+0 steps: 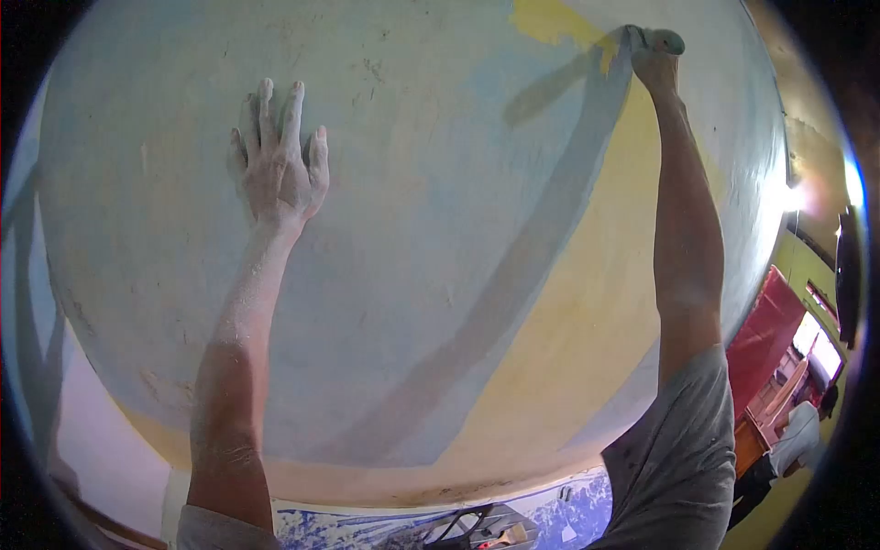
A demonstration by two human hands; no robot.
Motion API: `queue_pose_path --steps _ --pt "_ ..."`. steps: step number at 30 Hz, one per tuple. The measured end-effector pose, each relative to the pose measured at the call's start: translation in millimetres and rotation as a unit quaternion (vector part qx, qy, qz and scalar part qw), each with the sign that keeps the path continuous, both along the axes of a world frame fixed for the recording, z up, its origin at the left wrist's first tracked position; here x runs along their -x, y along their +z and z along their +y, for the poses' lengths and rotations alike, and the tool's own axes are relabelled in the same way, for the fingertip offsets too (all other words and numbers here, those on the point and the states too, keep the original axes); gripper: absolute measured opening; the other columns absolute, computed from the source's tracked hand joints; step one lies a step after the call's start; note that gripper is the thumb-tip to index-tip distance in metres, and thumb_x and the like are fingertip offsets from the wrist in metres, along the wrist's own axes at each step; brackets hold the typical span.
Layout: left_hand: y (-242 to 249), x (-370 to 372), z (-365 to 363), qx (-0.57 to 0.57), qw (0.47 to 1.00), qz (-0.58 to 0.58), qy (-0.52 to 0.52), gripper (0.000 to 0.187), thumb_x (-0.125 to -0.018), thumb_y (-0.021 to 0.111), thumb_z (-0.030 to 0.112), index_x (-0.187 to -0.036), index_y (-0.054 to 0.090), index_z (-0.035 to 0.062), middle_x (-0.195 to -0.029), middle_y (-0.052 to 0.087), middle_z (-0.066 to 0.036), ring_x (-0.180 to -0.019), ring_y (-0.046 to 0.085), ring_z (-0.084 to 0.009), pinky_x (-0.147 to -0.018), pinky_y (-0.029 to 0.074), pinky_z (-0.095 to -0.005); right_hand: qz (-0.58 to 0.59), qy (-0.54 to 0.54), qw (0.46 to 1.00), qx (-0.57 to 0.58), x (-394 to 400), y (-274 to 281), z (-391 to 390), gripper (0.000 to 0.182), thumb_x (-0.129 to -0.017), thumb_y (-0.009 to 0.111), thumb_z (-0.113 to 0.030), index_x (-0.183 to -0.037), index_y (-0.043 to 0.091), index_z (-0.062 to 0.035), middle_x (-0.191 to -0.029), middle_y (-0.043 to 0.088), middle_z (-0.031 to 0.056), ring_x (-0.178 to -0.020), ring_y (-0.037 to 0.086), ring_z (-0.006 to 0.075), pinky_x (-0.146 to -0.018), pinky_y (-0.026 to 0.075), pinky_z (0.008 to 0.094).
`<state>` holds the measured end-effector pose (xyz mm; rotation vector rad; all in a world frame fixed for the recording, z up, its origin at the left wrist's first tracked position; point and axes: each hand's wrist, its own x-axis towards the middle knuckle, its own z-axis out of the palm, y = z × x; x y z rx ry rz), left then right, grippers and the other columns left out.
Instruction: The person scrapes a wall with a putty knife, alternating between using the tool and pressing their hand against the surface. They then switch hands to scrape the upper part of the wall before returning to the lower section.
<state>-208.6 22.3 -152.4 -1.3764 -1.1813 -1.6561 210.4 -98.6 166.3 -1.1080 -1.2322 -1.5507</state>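
A big painted surface (412,183) fills most of the view, right in front of the person; it is pale blue and green, with a wide yellow stripe (568,330) low on the right side and a small yellow patch (550,20) near the top; its edges look round; the left hand (280,179) lies on the pale blue and green part, up high, with its fingers spread apart and pointing up; white dust covers this hand and part of its arm; the right hand (656,66) is higher up, near the top right, just beside the yellow patch; its fingers look curled around a round green thing (670,42), and the end of it pokes out; I cannot tell what that thing is; a long dark shadow (522,302) slants down across the surface from the right hand; both arms come up from the bottom, and a grey sleeve (669,449) shows on the right arm; below the surface is a blue and white sheet (582,504), and near it is 1 brush (511,534) with tan hairs; over on the right, well apart from the 2 hands, are a red panel (768,321), a bright window (818,344) and another person (796,445) in a light top.
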Motion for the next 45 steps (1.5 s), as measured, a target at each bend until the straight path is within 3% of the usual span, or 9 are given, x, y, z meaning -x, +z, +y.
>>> queue_pose_path --steps 3,7,13,16,19,21,23,32,45 --pt "1 -3 1 0.004 1.000 -0.003 -0.002 0.056 -0.100 0.038 0.043 -0.152 0.025 0.0286 -0.159 0.021 -0.006 -0.147 0.019 -0.0301 -0.116 0.017 -0.0578 -0.170 0.123 0.977 0.025 -80 42 38 0.040 -0.092 0.057 -0.042 -0.097 0.069 -0.0042 -0.083 0.071 0.0155 -0.084 0.069 0.0367 -0.074 0.053 0.0436" --pt "0 -1 6 0.004 1.000 0.002 0.010 0.056 -0.100 0.038 0.042 -0.152 0.025 0.0277 -0.159 0.021 -0.007 -0.147 0.019 -0.0305 -0.115 0.019 -0.0579 -0.032 -0.018 0.999 -0.036 -35 54 27 0.026 -0.094 0.055 -0.027 -0.085 0.064 -0.0040 -0.083 0.065 0.0143 -0.077 0.062 0.0369 -0.070 0.051 0.0430" --pt "1 -1 6 -0.001 1.000 0.001 0.003 0.056 -0.100 0.038 0.042 -0.152 0.026 0.0275 -0.159 0.022 -0.007 -0.147 0.020 -0.0310 -0.115 0.019 -0.0575 -0.300 -0.190 0.933 -0.056 -51 68 10 0.027 -0.092 0.058 -0.031 -0.093 0.067 -0.0057 -0.088 0.067 0.0171 -0.080 0.063 0.0391 -0.070 0.049 0.0464" --pt "0 -1 8 0.002 1.000 -0.002 -0.011 0.056 -0.099 0.039 0.043 -0.152 0.026 0.0271 -0.159 0.023 -0.007 -0.146 0.020 -0.0313 -0.115 0.019 -0.0575 -0.053 0.003 0.998 -0.021 -31 62 19 0.026 -0.091 0.059 -0.030 -0.095 0.068 -0.0054 -0.091 0.068 0.0188 -0.082 0.063 0.0396 -0.072 0.049 0.0473" --pt "0 -2 9 0.000 1.000 -0.007 -0.015 0.056 -0.099 0.040 0.043 -0.152 0.028 0.0268 -0.159 0.023 -0.007 -0.146 0.021 -0.0308 -0.115 0.018 -0.0573 -0.059 0.012 0.994 0.091 -6 17 -7 0.027 -0.093 0.057 -0.029 -0.096 0.068 -0.0048 -0.090 0.068 0.0202 -0.085 0.064 0.0398 -0.073 0.050 0.0465" --pt "3 -2 8 -0.005 1.000 -0.012 -0.015 0.056 -0.098 0.042 0.041 -0.151 0.029 0.0271 -0.158 0.024 -0.007 -0.146 0.022 -0.0306 -0.115 0.019 -0.0562 -0.179 -0.140 0.973 -0.036 -25 -26 3 0.021 -0.086 0.060 -0.022 -0.093 0.070 -0.0056 -0.090 0.071 0.0164 -0.086 0.070 0.0299 -0.074 0.055 0.0399" --pt "1 -4 7 -0.008 1.000 -0.013 -0.011 0.056 -0.097 0.044 0.040 -0.150 0.030 0.0274 -0.158 0.025 -0.007 -0.145 0.023 -0.0303 -0.115 0.021 -0.0550 -0.088 0.040 0.995 0.021 -31 -67 8 0.021 -0.086 0.059 -0.022 -0.095 0.069 -0.0058 -0.091 0.071 0.0176 -0.088 0.069 0.0309 -0.077 0.055 0.0400" --pt "2 1 4 0.010 1.000 -0.011 0.002 0.055 -0.100 0.039 0.040 -0.152 0.027 0.0263 -0.159 0.022 -0.006 -0.146 0.021 -0.0298 -0.117 0.017 -0.0542 0.050 -0.016 0.998 0.019 -10 8 1 0.033 -0.095 0.051 -0.034 -0.098 0.069 -0.0068 -0.094 0.068 0.0192 -0.094 0.065 0.0374 -0.082 0.050 0.0470" --pt "-4 9 5 -0.020 1.000 -0.001 0.003 0.055 -0.099 0.041 0.040 -0.151 0.029 0.0277 -0.158 0.025 -0.003 -0.145 0.024 -0.0302 -0.115 0.020 -0.0559 -0.123 0.015 0.992 -0.012 -85 75 9 0.027 -0.089 0.061 -0.027 -0.079 0.058 -0.0021 -0.076 0.062 0.0155 -0.075 0.061 0.0366 -0.071 0.048 0.0448"
